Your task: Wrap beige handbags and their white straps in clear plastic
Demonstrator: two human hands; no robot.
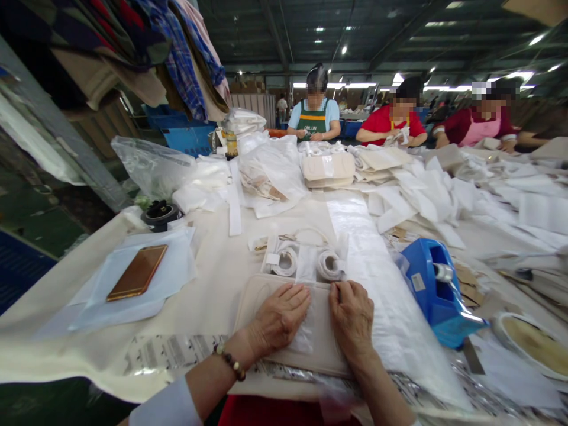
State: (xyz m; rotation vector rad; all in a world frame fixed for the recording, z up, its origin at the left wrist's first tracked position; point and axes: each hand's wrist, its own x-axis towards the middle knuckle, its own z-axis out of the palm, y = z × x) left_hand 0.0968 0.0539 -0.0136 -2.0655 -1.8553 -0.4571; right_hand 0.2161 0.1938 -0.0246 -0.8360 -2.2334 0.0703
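Left hand flat, fingers released, pressing clear film onto beige pouch; right hand fingers curled, grip undeterminable. Advise even outward pressure, avoiding creases.

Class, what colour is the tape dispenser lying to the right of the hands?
The tape dispenser is bright blue; the head view, the only one, shows it clearly.

A cream-covered surface carried a flat beige pouch, a copper phone on clear bags, a blue tape dispenser and heaps of white packets.
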